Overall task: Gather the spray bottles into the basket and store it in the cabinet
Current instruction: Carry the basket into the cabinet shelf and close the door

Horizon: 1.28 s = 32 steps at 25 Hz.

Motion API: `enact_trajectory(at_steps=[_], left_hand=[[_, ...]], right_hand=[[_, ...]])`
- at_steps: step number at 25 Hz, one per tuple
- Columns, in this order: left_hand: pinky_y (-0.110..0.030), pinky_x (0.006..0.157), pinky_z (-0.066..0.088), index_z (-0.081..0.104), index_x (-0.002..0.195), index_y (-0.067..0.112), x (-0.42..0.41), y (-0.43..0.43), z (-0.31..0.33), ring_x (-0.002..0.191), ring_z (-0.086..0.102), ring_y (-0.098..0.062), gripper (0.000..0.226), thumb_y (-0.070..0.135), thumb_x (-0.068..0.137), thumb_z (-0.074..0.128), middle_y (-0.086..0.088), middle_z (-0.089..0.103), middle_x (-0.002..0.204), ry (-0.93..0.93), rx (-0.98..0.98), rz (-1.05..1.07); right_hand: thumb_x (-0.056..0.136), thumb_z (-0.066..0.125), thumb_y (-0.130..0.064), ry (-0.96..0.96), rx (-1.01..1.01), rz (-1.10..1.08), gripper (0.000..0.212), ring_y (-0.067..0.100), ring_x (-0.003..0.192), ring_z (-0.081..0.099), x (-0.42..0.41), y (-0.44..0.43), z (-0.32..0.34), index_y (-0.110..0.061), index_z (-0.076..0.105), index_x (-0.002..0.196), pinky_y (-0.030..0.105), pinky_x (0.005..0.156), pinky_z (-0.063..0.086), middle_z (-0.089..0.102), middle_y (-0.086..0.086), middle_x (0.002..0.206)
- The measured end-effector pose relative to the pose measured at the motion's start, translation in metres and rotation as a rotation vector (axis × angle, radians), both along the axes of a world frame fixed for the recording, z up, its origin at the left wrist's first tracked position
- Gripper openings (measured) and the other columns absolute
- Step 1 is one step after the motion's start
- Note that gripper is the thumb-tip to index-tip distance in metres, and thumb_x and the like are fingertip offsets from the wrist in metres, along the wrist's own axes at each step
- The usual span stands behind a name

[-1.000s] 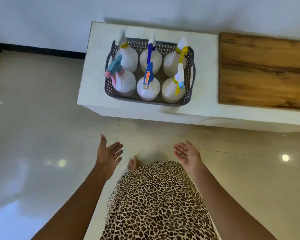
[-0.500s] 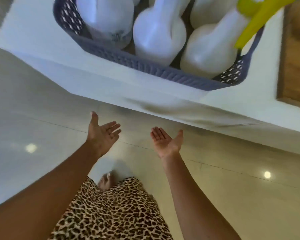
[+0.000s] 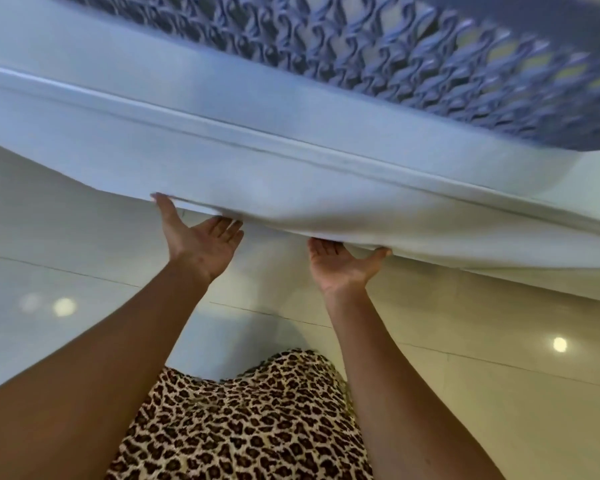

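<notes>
Basket [image 3: 413, 64]: grey-blue lattice wall fills top of view, blurred, sitting on white cabinet [image 3: 257, 161] top near front edge. Spray bottles not distinguishable through mesh. Your left hand [image 3: 201, 244]: palm up, fingers spread, thumb and fingertips touching cabinet's lower front edge, gripping nothing. Your right hand [image 3: 343, 265]: palm up, likewise spread, fingertips tucked under same edge, thumb against it. Hands near each other, apart. Below: glossy tiled floor [image 3: 499, 323], leopard-print garment [image 3: 243, 420] between your forearms.
</notes>
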<state>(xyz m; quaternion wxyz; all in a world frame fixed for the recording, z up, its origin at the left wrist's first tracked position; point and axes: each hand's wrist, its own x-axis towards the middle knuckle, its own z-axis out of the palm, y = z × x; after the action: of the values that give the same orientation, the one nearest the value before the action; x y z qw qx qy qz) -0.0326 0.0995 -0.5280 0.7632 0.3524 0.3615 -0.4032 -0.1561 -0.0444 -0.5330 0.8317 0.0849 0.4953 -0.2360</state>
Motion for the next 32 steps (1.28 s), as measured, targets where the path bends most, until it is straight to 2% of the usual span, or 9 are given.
enact_trajectory(at_steps=[2, 6, 16, 23, 30, 32], left_hand=[[-0.043, 0.118, 0.017, 0.014, 0.141, -0.006, 0.002, 0.001, 0.001, 0.138, 0.029, -0.031, 0.124, 0.083, 0.061, 0.047, -0.018, 0.027, 0.150, 0.004, 0.001, 0.016], [-0.043, 0.118, 0.017, 0.019, 0.141, -0.005, 0.001, -0.001, 0.006, 0.136, 0.033, -0.030, 0.125, 0.081, 0.058, 0.053, -0.018, 0.035, 0.146, 0.030, 0.008, 0.048], [-0.041, 0.117, 0.020, 0.023, 0.139, -0.004, -0.012, 0.015, 0.014, 0.135, 0.035, -0.028, 0.121, 0.083, 0.060, 0.049, -0.017, 0.035, 0.146, 0.065, 0.051, 0.023], [-0.040, 0.116, 0.018, 0.026, 0.139, -0.004, -0.049, 0.052, 0.020, 0.137, 0.032, -0.027, 0.118, 0.084, 0.063, 0.043, -0.017, 0.032, 0.148, 0.117, 0.081, 0.031], [-0.039, 0.116, 0.022, 0.025, 0.140, -0.003, -0.062, 0.065, 0.024, 0.134, 0.037, -0.027, 0.112, 0.082, 0.068, 0.039, -0.016, 0.034, 0.148, 0.109, 0.109, 0.010], [-0.039, 0.115, 0.025, 0.029, 0.138, -0.003, -0.061, 0.068, 0.029, 0.131, 0.042, -0.027, 0.107, 0.080, 0.072, 0.037, -0.016, 0.038, 0.145, 0.096, 0.137, -0.024]], right_hand=[[0.075, 0.031, -0.081, -0.018, 0.009, -0.018, 0.104, 0.033, 0.129, 0.043, 0.000, 0.000, -0.001, 0.005, 0.036, 0.134, 0.043, 0.115, 0.029, 0.044, 0.023, 0.139], [0.075, 0.033, -0.080, -0.027, 0.024, -0.036, 0.105, 0.034, 0.133, 0.038, 0.002, 0.000, 0.000, 0.005, 0.032, 0.137, 0.043, 0.116, 0.026, 0.040, 0.024, 0.143], [0.074, 0.035, -0.080, 0.018, 0.039, -0.063, 0.106, 0.035, 0.130, 0.042, -0.006, 0.019, 0.001, 0.005, 0.031, 0.137, 0.045, 0.113, 0.032, 0.042, 0.024, 0.140], [0.076, 0.033, -0.079, 0.052, 0.052, -0.055, 0.105, 0.035, 0.131, 0.041, -0.041, 0.057, 0.008, 0.006, 0.032, 0.136, 0.046, 0.114, 0.031, 0.041, 0.024, 0.141], [0.081, 0.028, -0.075, 0.121, 0.020, 0.014, 0.098, 0.034, 0.129, 0.041, -0.060, 0.069, 0.014, 0.006, 0.031, 0.136, 0.042, 0.112, 0.032, 0.042, 0.024, 0.137], [0.083, 0.027, -0.074, 0.155, 0.001, 0.032, 0.095, 0.035, 0.131, 0.038, -0.060, 0.070, 0.021, 0.004, 0.029, 0.138, 0.042, 0.112, 0.031, 0.038, 0.023, 0.142]])
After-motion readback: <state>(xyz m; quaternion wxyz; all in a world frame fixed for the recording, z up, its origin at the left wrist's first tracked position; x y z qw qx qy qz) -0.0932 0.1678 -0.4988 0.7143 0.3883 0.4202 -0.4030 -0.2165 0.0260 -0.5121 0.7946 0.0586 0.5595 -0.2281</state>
